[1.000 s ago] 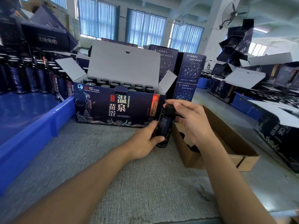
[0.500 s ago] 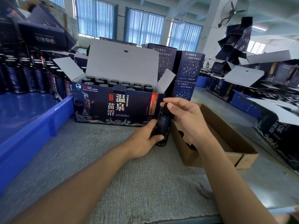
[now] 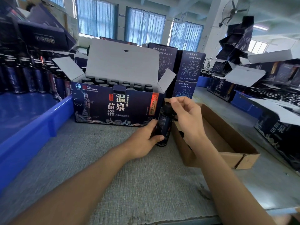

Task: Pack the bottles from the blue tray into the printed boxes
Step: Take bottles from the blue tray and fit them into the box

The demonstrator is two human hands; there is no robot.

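While left hand (image 3: pixel 142 142) grips bottle (image 3: pixel 164 122), right hand (image 3: pixel 186 114) pinches its cap (image 3: pixel 167 107).

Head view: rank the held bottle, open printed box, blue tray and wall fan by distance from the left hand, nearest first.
1. bottle, gripped by the left hand
2. open printed box, just behind
3. blue tray, to the left
4. wall fan, far upper right

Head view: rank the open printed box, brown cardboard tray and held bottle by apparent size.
1. Open dark-blue printed cardboard box
2. Shallow brown cardboard tray, somewhat smaller
3. Small dark bottle
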